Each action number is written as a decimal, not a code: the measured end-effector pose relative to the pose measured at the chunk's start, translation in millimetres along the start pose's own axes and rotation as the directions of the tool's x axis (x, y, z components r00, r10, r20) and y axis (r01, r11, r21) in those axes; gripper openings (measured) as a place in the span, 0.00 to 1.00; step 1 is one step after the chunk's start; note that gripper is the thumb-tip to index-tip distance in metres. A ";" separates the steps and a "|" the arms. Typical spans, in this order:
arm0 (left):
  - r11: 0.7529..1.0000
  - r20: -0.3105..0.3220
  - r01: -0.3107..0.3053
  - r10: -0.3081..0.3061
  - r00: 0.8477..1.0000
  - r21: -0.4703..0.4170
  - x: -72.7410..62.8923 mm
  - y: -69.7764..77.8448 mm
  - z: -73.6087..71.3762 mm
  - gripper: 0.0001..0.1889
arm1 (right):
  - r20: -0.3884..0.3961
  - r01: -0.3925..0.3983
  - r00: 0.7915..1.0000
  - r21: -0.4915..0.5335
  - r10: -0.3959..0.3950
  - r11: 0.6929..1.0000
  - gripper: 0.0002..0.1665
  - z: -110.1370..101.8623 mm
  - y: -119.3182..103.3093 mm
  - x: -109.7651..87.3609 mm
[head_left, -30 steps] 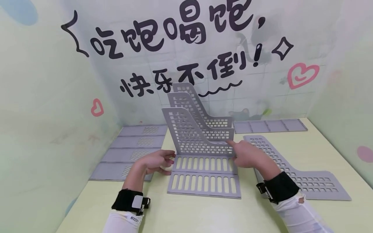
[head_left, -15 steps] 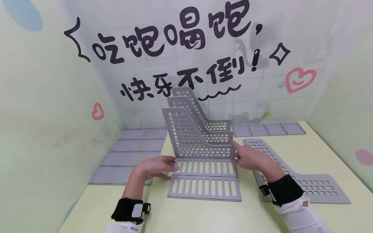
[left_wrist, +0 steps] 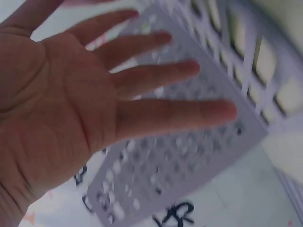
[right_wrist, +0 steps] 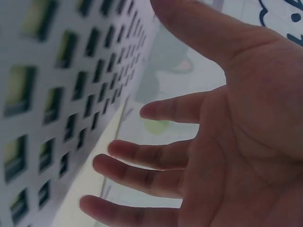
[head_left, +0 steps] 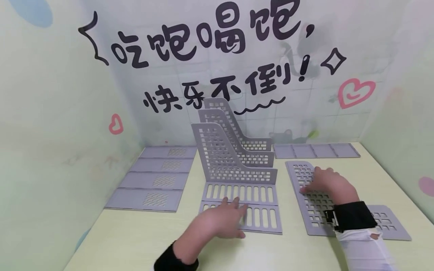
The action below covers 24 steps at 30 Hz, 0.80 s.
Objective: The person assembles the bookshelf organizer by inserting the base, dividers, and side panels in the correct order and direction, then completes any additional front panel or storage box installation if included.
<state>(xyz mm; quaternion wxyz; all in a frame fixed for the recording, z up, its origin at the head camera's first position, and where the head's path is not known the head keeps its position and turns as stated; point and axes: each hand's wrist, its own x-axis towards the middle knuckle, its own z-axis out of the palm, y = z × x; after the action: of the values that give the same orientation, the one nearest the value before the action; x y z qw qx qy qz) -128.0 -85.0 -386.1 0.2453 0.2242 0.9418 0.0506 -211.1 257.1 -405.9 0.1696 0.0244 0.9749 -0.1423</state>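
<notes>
My left hand (head_left: 223,220) is spread over the near part of a grey slotted base panel (head_left: 239,203); the left wrist view shows its fingers (left_wrist: 175,113) straight and holding nothing. Contact with the base cannot be made out. Behind it, several perforated side panels (head_left: 244,174) stand upright in a row, high at the left and low at the right. Over a loose perforated side panel (head_left: 312,222) lying flat on the right is my right hand (head_left: 333,184). Its fingers (right_wrist: 147,179) are extended, nothing in them, and its forearm hides part of that panel.
Several flat grey panels (head_left: 145,180) with hatched cutouts lie in a column at the left of the pale table (head_left: 135,241). At the back right, against the wall, lies a ribbed strip of panels (head_left: 317,151). Printed walls enclose the table at the back and both sides.
Both hands have come away from the nearest standing panel. The left moved right and nearer, over the slotted base; the right moved right, over the loose panel. The standing panels stay upright.
</notes>
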 end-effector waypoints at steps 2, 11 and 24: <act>0.998 0.000 0.055 -0.055 0.998 0.033 6.6 7.5 9.8 0.45 | 0.020 -0.024 1.000 0.011 0.024 1.000 0.56 0.8 6.6 1.0; 0.987 -0.060 0.158 -0.158 0.986 0.004 20.3 4.9 20.6 0.35 | -0.030 -0.009 0.999 0.082 0.011 0.997 0.57 -6.1 24.9 8.9; 0.975 -0.089 0.220 -0.219 0.972 0.009 25.7 3.8 27.8 0.37 | 0.087 0.014 0.996 0.149 -0.027 0.989 0.36 1.1 37.0 12.5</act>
<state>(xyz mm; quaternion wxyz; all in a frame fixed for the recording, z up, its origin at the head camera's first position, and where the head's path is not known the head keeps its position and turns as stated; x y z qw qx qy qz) -133.0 -70.5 -420.9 0.2057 0.1185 0.9711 0.0242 -218.9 292.3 -421.1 0.2088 0.0205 0.9534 -0.2170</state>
